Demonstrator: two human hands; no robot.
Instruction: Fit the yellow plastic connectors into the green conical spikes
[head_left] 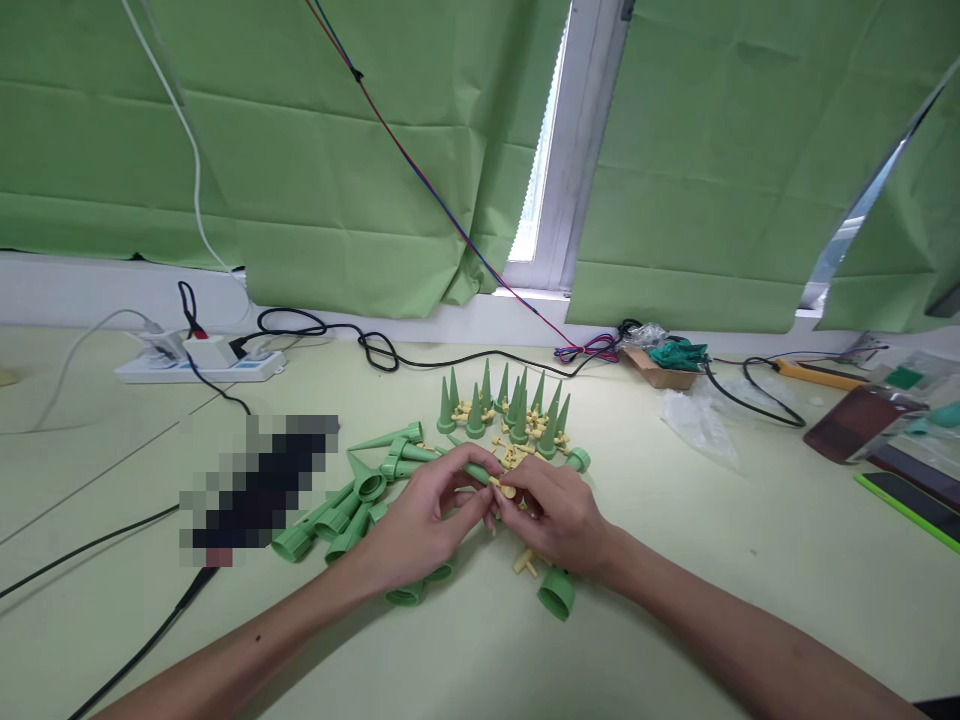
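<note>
My left hand (427, 515) is closed around a green plastic spike (474, 471), its fingers partly hiding the spike. Pinched in my right hand (559, 515) is a small yellow valve piece (507, 490), which meets the end of the spike. Whether the two are joined cannot be seen. Behind my hands stand several green cones (518, 420) point up, with small yellow pieces (537, 425) among them. Loose green spikes (339, 520) lie in a heap left of my left hand. Below my right hand are a yellow T-shaped piece (528, 563) and a green spike's open end (556, 595).
A blurred dark object (262, 490) with a cable lies at left. A white power strip (202, 366) and black cable (450, 360) run along the back. Further right are a small cardboard box (660, 372), a clear plastic bag (697, 425), a dark red bottle (862, 425) and a green-edged phone (911, 505).
</note>
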